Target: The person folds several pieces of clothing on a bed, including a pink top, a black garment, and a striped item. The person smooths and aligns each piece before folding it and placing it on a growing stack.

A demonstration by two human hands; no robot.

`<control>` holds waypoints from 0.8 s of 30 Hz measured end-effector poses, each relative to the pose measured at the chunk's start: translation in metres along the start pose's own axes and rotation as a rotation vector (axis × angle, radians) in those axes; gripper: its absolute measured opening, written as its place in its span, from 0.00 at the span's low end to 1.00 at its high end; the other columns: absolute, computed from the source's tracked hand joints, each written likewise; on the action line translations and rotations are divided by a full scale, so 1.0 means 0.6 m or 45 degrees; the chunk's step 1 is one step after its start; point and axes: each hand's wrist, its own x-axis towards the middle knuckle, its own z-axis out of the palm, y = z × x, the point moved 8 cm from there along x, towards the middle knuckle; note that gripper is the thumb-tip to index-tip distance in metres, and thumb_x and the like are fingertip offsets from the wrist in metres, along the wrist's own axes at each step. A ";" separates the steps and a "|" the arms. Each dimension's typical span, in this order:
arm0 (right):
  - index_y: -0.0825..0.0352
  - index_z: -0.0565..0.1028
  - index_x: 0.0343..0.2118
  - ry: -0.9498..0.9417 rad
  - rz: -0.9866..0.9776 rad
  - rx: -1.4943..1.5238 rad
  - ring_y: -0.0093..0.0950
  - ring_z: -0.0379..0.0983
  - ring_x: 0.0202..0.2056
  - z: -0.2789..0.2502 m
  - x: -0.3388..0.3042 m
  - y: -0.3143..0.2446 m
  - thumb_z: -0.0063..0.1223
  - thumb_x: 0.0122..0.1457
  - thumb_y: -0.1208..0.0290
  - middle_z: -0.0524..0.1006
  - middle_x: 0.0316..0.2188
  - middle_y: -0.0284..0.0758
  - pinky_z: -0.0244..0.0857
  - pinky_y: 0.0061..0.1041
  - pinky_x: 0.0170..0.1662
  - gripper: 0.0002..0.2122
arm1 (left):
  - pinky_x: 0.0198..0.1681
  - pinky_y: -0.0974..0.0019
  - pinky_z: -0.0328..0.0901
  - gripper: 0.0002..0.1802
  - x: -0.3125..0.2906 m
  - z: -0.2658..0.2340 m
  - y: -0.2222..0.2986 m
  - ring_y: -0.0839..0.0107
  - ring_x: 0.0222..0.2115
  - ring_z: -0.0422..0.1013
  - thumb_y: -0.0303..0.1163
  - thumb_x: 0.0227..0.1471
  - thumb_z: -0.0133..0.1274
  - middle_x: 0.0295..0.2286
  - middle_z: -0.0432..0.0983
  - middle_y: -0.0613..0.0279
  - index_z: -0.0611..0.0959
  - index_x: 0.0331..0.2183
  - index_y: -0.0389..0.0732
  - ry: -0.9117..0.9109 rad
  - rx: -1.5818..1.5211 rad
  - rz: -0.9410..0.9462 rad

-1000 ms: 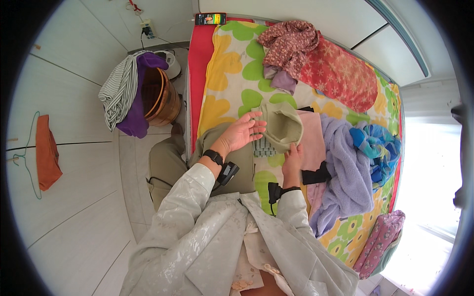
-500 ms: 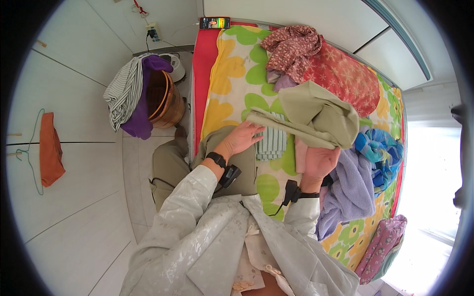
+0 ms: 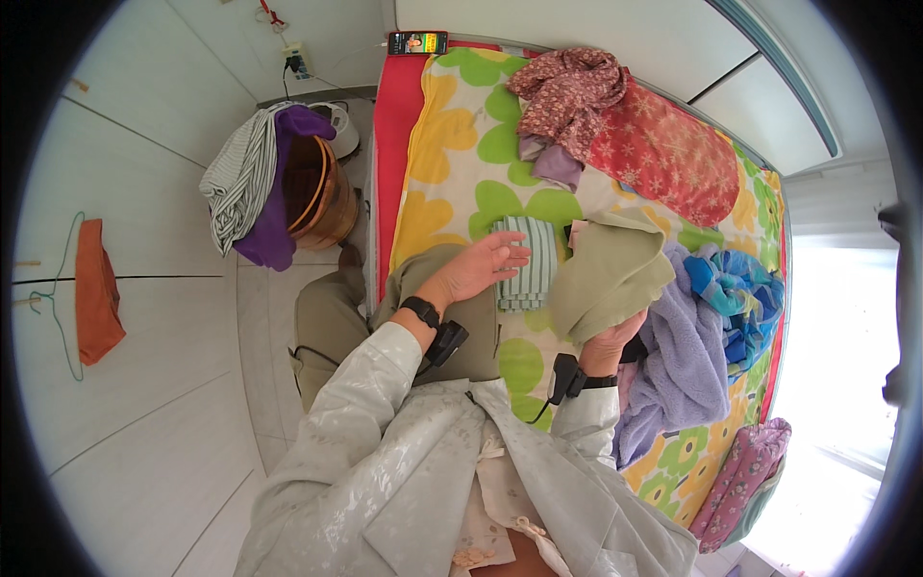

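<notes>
Near the middle of the frame, the right hand point(image 3: 612, 338) is gripping an olive cloth point(image 3: 608, 276) from below, holding it up over the floral bed point(image 3: 447, 144). Just left of it, the left hand point(image 3: 478, 267) is lying open and flat, fingertips touching a folded striped cloth point(image 3: 528, 262). A purple towel point(image 3: 685, 361) is lying on the right. A red pillow point(image 3: 668, 152) is sitting up top.

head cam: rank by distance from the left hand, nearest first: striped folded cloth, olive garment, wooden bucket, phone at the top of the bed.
1. Striped folded cloth: under the left hand, fingertips resting on it.
2. Olive garment: just right of the cloth, held up by the right hand.
3. Wooden bucket: on the floor, left of the bed.
4. Phone: at the bed's far edge, by the wall.
</notes>
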 end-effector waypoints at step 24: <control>0.63 0.62 0.56 0.073 0.288 -0.016 0.28 0.65 0.51 0.106 0.002 0.061 0.35 0.66 0.65 0.67 0.52 0.33 0.60 0.29 0.54 0.17 | 0.51 0.63 0.62 0.19 0.013 -0.026 -0.015 0.68 0.46 0.68 0.36 0.60 0.43 0.47 0.70 0.61 0.69 0.51 0.39 0.082 -0.298 0.043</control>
